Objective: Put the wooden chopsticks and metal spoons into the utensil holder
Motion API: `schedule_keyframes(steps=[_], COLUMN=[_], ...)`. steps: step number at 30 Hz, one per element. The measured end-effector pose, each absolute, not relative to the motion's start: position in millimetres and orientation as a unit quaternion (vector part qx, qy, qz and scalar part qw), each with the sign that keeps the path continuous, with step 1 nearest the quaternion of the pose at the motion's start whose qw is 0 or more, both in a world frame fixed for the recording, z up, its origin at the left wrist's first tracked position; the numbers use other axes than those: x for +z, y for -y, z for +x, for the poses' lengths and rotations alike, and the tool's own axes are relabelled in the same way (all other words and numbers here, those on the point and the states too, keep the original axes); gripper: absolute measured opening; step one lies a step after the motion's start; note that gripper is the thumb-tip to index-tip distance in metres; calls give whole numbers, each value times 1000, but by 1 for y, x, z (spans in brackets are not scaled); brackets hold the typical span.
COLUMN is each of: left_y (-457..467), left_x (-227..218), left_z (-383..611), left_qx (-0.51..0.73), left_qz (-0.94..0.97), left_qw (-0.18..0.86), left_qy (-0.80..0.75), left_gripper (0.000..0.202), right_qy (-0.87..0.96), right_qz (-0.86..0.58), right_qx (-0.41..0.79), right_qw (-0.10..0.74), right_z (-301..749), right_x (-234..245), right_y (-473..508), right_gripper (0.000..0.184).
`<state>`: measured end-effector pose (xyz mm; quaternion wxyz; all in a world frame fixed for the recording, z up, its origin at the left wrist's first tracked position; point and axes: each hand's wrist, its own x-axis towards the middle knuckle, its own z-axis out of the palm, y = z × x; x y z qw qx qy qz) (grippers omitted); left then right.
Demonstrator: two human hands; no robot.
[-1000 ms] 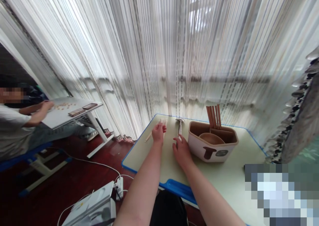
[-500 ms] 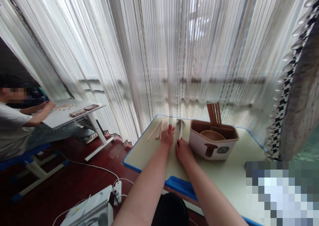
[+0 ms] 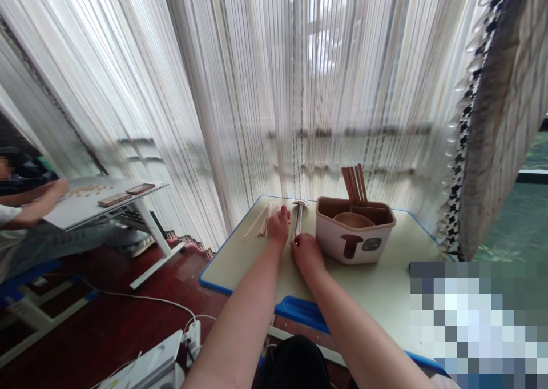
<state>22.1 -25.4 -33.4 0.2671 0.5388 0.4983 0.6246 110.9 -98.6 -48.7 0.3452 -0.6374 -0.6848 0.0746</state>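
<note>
My left hand [image 3: 278, 227] rests on the pale table [image 3: 377, 280] with its fingers curled over the near ends of several light wooden chopsticks [image 3: 262, 221]. My right hand [image 3: 305, 251] lies just to its right, fingers pinched on the near end of a metal spoon [image 3: 298, 217] that points away from me. A beige cutlery box [image 3: 354, 236] stands right of the spoon, with brown chopsticks [image 3: 353, 184] upright in it and a brown bowl inside.
White string curtains hang behind the table. The table's front edge carries a blue rim [image 3: 299, 312]. At the left another person's arm [image 3: 32, 206] reaches over a second white table [image 3: 85, 203]. A power strip and white cables [image 3: 188, 335] lie on the dark red floor.
My left hand has drawn back from the far chopstick ends toward my right hand and curled its fingers. My right hand stays on the spoon handle. The view has shifted right.
</note>
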Motion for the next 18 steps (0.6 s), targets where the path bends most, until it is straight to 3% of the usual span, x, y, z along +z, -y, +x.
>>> schedule_keyframes(steps=[9,18], left_y=[13,1], left_x=[-35,-36], left_z=[17,23], left_qx=[620,558], left_qz=[474,429], left_qw=[354,473], left_qy=[-515,-531], left_gripper=[56,45], right_qy=[673,658], right_qz=[-658,-658], right_qx=[39,101], right_qw=[337,354], right_z=[102,104], right_x=[-44,-48], right_y=[90,87], right_gripper=[17,29])
